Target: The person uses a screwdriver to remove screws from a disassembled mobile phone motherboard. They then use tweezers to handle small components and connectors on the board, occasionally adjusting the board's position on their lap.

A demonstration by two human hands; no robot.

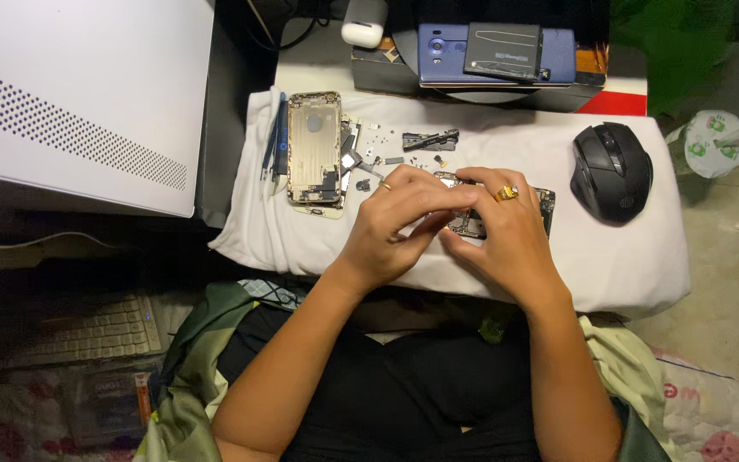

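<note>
Head view shows both your hands meeting over a small dark phone board (pixel 472 224) that lies on the white cloth (pixel 609 257), just right of the opened gold phone shell (pixel 315 147). Your left hand (pixel 395 224) curls its fingers down onto the board's near edge, closed in a pinch on it — though I cannot tell whether a tool sits between the fingertips. Your right hand (pixel 506 235) lies half-closed across the board's right side, holding it flat. Keep that right hand pressing steadily, I'd judge, so the board does not skate on the cloth. Work with fingertips only — loose screws and small black parts (pixel 387 154) lie scattered just behind your knuckles, and a careless wrist could sweep them off. The black mouse (pixel 611 171) sits well apart to the right.
</note>
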